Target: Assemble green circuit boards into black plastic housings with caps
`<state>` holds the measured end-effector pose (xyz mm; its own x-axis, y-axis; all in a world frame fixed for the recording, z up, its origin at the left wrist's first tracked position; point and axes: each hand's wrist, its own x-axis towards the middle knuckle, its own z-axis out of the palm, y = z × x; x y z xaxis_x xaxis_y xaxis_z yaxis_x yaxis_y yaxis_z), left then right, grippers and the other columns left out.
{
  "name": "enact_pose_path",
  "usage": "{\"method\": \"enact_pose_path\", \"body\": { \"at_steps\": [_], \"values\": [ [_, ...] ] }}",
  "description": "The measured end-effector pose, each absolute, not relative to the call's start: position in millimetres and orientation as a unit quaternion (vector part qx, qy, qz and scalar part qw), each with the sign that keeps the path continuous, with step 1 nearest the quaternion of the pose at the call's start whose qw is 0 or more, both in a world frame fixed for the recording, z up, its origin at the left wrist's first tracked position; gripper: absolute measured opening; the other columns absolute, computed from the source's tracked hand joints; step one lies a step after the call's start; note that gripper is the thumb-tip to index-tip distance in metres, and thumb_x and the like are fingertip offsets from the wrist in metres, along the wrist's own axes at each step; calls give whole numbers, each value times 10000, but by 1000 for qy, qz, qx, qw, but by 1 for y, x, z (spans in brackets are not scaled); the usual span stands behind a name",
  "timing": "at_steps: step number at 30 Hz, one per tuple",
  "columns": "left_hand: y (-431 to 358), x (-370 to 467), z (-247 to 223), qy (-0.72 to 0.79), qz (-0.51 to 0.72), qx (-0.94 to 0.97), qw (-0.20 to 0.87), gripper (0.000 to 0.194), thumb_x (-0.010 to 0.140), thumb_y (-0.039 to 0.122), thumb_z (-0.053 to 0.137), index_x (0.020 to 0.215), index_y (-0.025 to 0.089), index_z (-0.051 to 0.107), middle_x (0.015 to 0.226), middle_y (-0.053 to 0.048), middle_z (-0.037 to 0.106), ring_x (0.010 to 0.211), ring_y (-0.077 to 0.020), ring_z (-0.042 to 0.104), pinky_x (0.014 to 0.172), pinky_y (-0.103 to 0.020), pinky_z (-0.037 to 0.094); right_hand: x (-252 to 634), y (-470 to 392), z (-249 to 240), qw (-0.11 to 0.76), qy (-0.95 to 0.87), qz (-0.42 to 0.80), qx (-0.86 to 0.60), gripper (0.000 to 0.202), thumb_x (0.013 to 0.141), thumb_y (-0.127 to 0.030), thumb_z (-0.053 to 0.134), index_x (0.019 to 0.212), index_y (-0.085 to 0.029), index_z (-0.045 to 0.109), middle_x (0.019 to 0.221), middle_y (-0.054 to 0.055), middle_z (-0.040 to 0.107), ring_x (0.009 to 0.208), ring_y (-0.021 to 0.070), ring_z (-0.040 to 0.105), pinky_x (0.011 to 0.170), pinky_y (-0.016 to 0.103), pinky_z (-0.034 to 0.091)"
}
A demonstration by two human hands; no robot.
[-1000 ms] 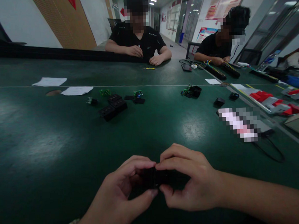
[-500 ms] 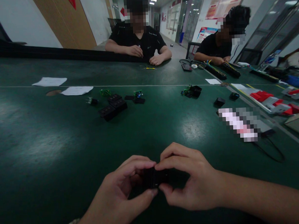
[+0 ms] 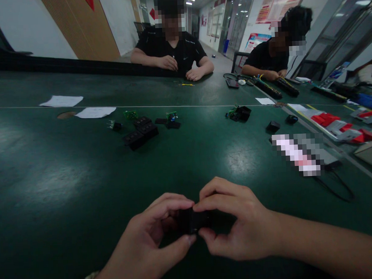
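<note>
Between my two hands, low in the middle of the head view, is a small black plastic housing [image 3: 194,221]. My left hand [image 3: 156,231] pinches its left side, with the thumb below and the fingers above. My right hand [image 3: 235,219] grips the right side the same way, fingertips close to those of the left. Much of the housing is dark and partly covered by my fingers, so its details cannot be made out. Farther off on the green table [image 3: 193,164] lies a cluster of black housings [image 3: 142,134].
Green circuit boards [image 3: 172,116] and a black case with a board [image 3: 240,113] lie across the middle. Small black blocks [image 3: 273,126], a blurred-out device with a cable [image 3: 342,190] and red-grey parts [image 3: 336,124] are at right. Papers [image 3: 95,113] lie left. Two people sit opposite.
The black housing appears slightly turned between my fingers, its front face showing a little differently. Both hands keep nearly the same place and grip.
</note>
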<state>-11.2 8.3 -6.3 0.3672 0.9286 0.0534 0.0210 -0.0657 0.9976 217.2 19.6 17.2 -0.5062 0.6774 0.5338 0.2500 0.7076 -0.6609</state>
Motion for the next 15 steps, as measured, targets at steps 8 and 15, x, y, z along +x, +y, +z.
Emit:
{"method": "enact_pose_path", "body": {
  "at_steps": [8, 15],
  "values": [
    [10, -12, -7, 390, 411, 590, 575, 428, 746, 41, 817, 1057, 335, 832, 1087, -22, 772, 965, -208, 775, 789, -225, 636, 216, 21, 13, 411, -800, 317, -300, 352, 753, -121, 807, 1103, -108, 773, 1003, 114, 683, 910, 206, 664, 762, 323, 561],
    [9, -10, -6, 384, 443, 548, 597, 468, 708, 0, 833, 1041, 328, 834, 1096, -21, 790, 1027, -215, 775, 865, -227, 635, 213, 16, 8, 420, -728, 431, -326, 468, 746, -130, 825, 1195, -193, 710, 1146, 88, 617, 1012, 214, 655, 849, 355, 554]
  ]
}}
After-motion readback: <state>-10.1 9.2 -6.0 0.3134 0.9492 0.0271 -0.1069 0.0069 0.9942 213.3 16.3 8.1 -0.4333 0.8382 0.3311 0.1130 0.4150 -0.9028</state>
